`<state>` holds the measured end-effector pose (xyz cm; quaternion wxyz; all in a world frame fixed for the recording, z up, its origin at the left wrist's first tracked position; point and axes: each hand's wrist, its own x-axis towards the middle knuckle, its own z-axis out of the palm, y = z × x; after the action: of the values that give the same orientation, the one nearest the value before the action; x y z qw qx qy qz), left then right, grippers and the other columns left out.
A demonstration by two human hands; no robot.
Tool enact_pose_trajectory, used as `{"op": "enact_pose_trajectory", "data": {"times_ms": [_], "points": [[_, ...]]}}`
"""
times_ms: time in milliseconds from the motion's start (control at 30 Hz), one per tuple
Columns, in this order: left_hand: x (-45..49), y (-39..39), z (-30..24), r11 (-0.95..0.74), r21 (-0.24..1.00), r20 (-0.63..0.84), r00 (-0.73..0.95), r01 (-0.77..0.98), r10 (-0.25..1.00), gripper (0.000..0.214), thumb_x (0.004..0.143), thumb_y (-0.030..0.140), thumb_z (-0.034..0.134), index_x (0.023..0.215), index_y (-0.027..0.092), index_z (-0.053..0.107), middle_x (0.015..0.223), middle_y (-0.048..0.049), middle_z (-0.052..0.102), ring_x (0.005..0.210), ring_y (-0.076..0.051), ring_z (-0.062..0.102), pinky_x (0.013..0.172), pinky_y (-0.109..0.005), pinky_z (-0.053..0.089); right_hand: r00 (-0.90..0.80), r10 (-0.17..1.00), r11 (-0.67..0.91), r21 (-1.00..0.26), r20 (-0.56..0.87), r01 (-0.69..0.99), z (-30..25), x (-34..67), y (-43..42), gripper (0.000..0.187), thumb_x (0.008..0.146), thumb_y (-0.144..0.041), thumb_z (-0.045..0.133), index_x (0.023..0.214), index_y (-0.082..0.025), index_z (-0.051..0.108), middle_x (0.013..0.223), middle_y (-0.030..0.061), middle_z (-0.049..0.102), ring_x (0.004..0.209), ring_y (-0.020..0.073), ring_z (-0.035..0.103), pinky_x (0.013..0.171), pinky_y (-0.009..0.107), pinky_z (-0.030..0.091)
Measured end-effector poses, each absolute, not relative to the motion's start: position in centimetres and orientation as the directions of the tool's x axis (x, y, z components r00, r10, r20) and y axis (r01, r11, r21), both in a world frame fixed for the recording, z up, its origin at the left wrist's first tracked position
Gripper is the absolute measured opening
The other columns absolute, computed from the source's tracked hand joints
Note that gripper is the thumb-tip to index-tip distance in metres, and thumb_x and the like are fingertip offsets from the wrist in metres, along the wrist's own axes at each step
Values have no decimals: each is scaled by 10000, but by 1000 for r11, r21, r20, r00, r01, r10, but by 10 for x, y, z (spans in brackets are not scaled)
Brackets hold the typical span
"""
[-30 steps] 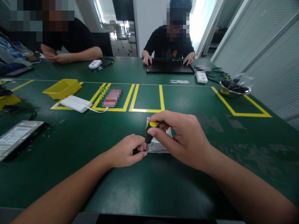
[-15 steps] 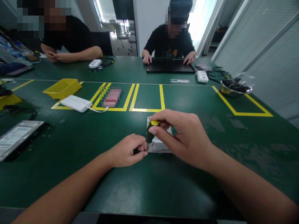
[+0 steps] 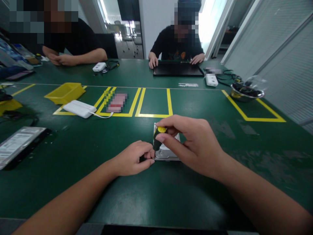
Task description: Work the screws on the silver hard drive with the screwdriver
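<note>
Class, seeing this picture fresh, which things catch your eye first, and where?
On the green table, the right hand pinches a yellow-capped screwdriver upright over a silver hard drive, while the left hand curls at its near left corner. Yellow tape boxes and a yellow tray lie beyond, to the left.

Well to the left of the fingers lies a silver labelled drive in a black frame. Beyond them, leftward, sit a flat white plastic box with a cable and a yellow plastic tray. Far beyond on the right stands a shiny metal bowl. Straight ahead, a co-worker's hands rest on a flat black slab.
</note>
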<state>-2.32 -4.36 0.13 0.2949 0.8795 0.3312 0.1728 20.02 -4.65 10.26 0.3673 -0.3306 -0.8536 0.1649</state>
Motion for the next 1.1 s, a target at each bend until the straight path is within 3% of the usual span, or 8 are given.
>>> {"op": "enact_pose_trajectory", "data": {"times_ms": [1100], "points": [[-23, -44, 1, -621, 607, 124, 713, 496, 690, 48, 847, 226, 592, 837, 182, 577, 730, 21, 584, 687, -129, 555, 688, -274, 400, -581, 637, 769, -470, 507, 433, 105, 204, -47, 191, 928, -231, 581, 1057, -129, 678, 893, 13, 720, 744, 103, 630, 674, 207, 444]]}}
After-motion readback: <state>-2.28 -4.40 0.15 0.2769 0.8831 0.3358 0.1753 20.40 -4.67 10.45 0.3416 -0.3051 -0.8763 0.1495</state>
